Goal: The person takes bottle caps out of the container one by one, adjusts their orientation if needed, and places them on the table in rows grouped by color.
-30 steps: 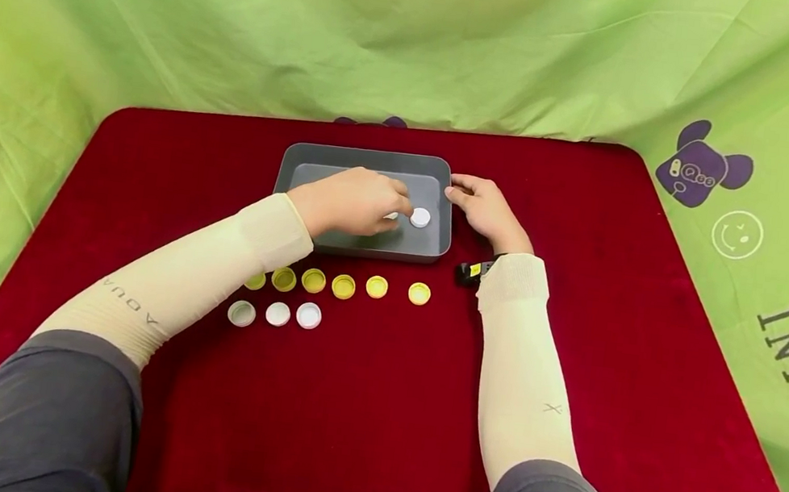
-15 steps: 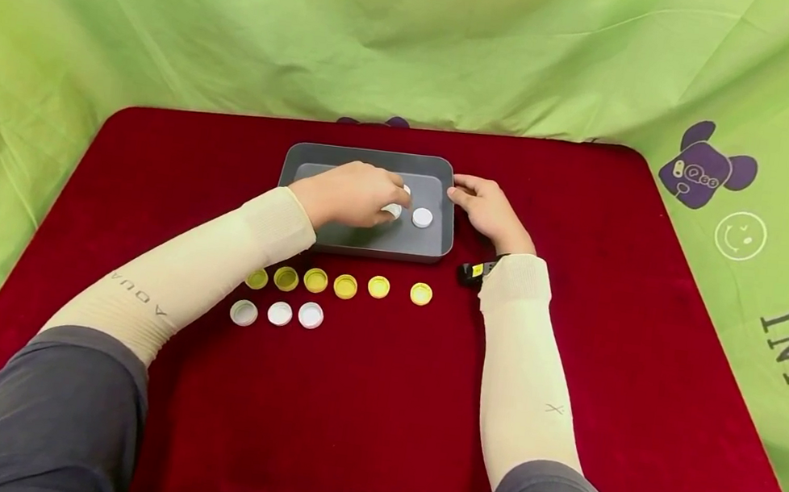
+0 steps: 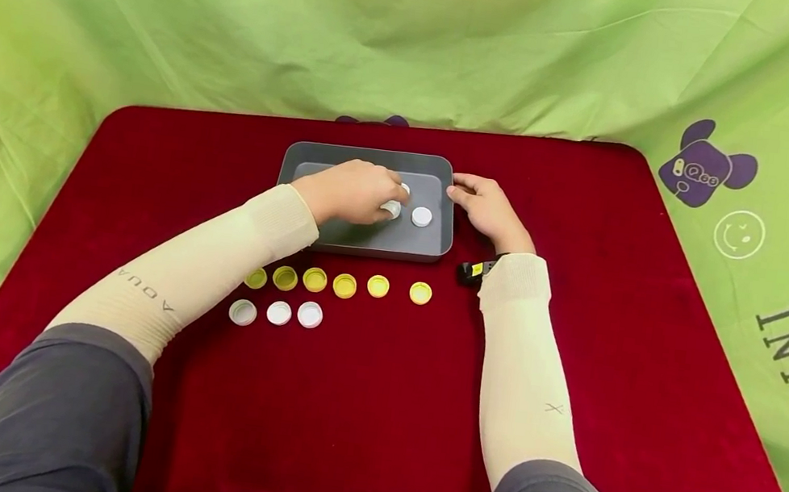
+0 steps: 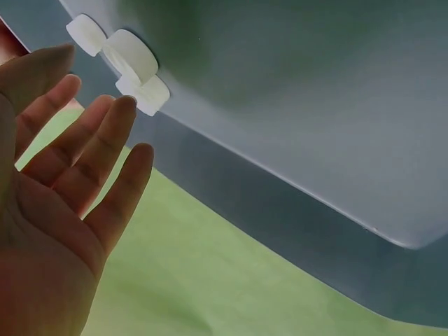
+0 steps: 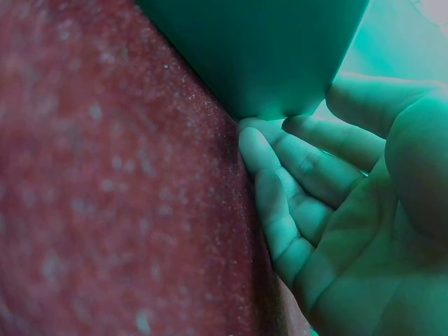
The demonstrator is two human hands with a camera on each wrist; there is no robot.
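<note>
Over the grey tray (image 3: 402,240), my left hand (image 3: 353,192) reaches in from the left, with its fingertips near white bottle caps. Three white caps (image 4: 133,56) sit close together beyond those fingers in the left wrist view; thumb and fingers are apart, gripping none of them. In the head view one white cap (image 3: 421,217) lies to the right of the fingertips, while the other two are partly hidden by the hand. My right hand (image 3: 492,212) rests against the tray's right end, its fingertips (image 5: 255,147) touching the outer wall.
A row of yellow caps (image 3: 344,286) lies in front of the tray on the red tabletop (image 3: 347,403). Nearer to me are three white caps (image 3: 279,313) in a row. Behind the table hangs a green printed cloth (image 3: 416,54).
My left hand has shifted slightly up and left, uncovering more of the white caps in the tray. The right hand stays at the tray's end.
</note>
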